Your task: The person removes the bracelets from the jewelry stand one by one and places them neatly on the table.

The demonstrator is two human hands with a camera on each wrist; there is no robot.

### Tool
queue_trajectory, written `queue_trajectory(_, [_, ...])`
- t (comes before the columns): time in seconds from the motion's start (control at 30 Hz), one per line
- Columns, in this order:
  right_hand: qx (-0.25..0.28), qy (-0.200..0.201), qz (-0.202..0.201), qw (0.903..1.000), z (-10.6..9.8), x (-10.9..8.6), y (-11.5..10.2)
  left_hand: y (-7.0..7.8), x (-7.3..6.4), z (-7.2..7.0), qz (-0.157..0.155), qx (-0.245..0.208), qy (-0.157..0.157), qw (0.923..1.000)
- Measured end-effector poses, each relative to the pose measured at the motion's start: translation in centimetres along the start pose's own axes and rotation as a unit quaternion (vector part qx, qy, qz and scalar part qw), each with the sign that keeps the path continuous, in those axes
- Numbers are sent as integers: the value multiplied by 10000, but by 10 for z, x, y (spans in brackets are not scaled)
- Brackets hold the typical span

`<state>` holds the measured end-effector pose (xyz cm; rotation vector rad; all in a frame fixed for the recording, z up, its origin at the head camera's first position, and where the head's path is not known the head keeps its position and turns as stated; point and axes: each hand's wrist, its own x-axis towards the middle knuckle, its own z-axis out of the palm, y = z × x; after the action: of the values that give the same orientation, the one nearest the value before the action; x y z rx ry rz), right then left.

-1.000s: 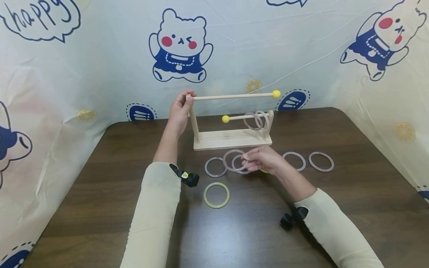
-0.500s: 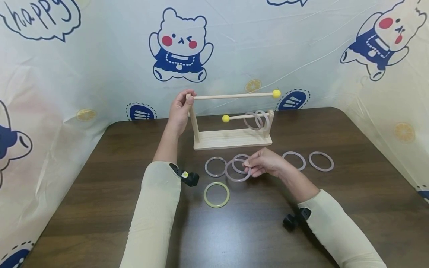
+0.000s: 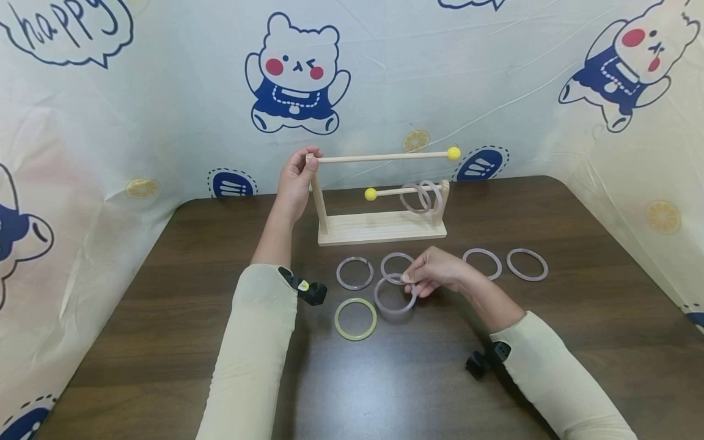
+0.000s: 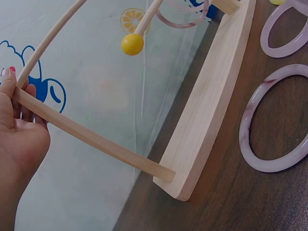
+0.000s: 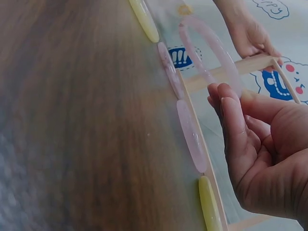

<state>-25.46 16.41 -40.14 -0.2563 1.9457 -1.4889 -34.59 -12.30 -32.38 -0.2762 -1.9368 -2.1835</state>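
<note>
At the back of the table stands a light wooden bangle stand (image 3: 382, 228). My left hand (image 3: 294, 183) grips the top of its left post, where the upper rod (image 3: 385, 159) begins. Two pale lilac bangles (image 3: 404, 203) hang on the lower rod (image 3: 392, 192), by the right post. My right hand (image 3: 440, 269) pinches another lilac bangle (image 3: 395, 312) between thumb and fingertips; the right wrist view shows this bangle (image 5: 221, 48) tilted up above the tabletop. It overlaps a lilac bangle (image 3: 396, 254) lying behind it. A yellow-green bangle (image 5: 209, 204) is hidden behind my right hand in the head view.
Left of the held bangle lie a lilac bangle (image 3: 354, 288) and, nearer, a yellow-green bangle (image 3: 355, 338). A lilac bangle (image 3: 498, 266) and another lilac bangle (image 3: 527, 279) lie at right. Yellow balls cap the rods, one ball (image 3: 453, 154) jutting past the right post.
My right hand has brought the pinched bangle nearer to me and slightly right, baring the lilac bangle behind it. The left hand and stand have stayed put.
</note>
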Motion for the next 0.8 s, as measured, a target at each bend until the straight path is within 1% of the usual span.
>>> queue_trajectory(0.1, [-113, -51, 38, 9999, -1, 1, 1, 0, 1, 0, -17, -18, -2, 10000])
queue_trajectory(0.3, [-409, -102, 251, 9988, -2, 1, 4, 0, 0, 0, -2, -13, 13, 10000])
queue_trajectory(0.63, [-810, -153, 203, 9964, 0, -1, 7, 0, 0, -1, 8, -32, 20, 10000])
queue_trajectory(0.73, [-1164, -52, 122, 9931, 1, -2, 6, 0, 0, -1, 11, -53, 30, 10000])
queue_trajectory(0.8, [-1511, 61, 55, 9885, 2, -3, 5, 0, 1, -1, -2, -61, 40, 10000])
